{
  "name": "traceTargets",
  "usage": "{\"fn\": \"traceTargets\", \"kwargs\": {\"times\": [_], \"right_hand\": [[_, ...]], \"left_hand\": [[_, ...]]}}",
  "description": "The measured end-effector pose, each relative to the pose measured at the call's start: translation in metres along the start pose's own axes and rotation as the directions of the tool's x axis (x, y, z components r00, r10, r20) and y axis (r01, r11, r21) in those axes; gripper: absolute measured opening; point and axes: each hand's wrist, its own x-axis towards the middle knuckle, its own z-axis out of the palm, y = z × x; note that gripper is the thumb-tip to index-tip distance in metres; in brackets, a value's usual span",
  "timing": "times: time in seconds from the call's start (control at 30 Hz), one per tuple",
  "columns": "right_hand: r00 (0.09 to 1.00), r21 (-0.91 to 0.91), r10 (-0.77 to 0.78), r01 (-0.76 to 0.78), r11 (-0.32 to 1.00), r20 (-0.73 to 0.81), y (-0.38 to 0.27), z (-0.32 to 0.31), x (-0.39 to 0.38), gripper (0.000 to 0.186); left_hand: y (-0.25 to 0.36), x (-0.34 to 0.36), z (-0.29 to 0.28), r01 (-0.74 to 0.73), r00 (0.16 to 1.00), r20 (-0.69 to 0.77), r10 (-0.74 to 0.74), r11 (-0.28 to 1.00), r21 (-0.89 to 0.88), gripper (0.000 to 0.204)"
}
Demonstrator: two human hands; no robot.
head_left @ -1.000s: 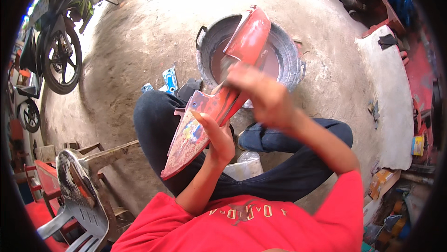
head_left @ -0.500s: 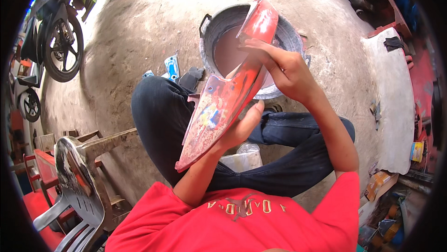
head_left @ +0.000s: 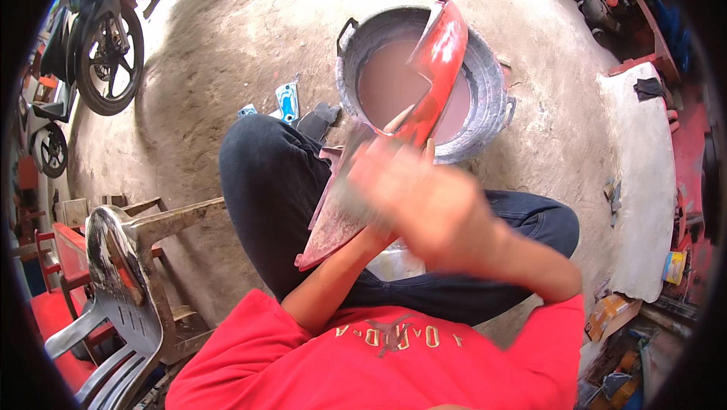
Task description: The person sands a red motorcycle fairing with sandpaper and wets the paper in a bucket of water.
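Frame ctr: L hand (head_left: 398,119) pinches long, tapered red plastic-looking panel (head_left: 443,65); R hand (head_left: 428,202) blurred over its lower part, can't tell fingers' state

Rough, stained concrete floor (head_left: 227,54) spreads through the workshop, washed nearly white by strong light at twelve o'clock. A motorcycle (head_left: 113,16) stands at ten o'clock, another wheel (head_left: 53,150) at nine. A scuffed grey plastic chair (head_left: 140,327) sits at eight. A pale raised slab (head_left: 636,183) runs along three, a cardboard box (head_left: 612,315) lies at four, and a cluttered red-framed rack (head_left: 644,24) fills two.
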Motion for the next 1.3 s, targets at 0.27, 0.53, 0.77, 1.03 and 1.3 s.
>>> {"fn": "traceTargets", "kwargs": {"times": [0.27, 0.53, 0.77, 1.03, 1.3], "right_hand": [[0.998, 0.015, 0.056, -0.055, 0.998, -0.037, 0.001, 0.011, 0.003, 0.04], [0.997, 0.019, 0.078, -0.078, 0.997, -0.013, 0.022, 0.012, -0.001, 0.05], [1.0, 0.053, -0.014, 0.013, 0.999, 0.025, -0.007, 0.008, -0.002, 0.05], [0.997, 0.044, -0.07, 0.068, 0.997, 0.04, -0.017, 0.011, -0.009, 0.052], [0.997, 0.062, 0.073, -0.071, 0.996, -0.027, 0.012, 0.012, -0.009, 0.048]], "left_hand": [[-0.006, -0.014, 0.018, -0.032, 0.993, -0.108, 0.053, 0.982, 0.185, 0.06], [-0.017, -0.022, 0.036, -0.042, 0.985, -0.147, 0.089, 0.954, 0.298, 0.067], [-0.014, -0.01, 0.04, 0.004, 0.982, -0.191, 0.013, 0.996, 0.086, 0.068], [-0.013, 0.018, 0.047, 0.189, 0.936, -0.132, -0.327, 0.781, -0.595, 0.056], [-0.04, 0.059, 0.088, 0.1, 0.93, -0.294, -0.219, 0.923, -0.372, 0.054]]}}
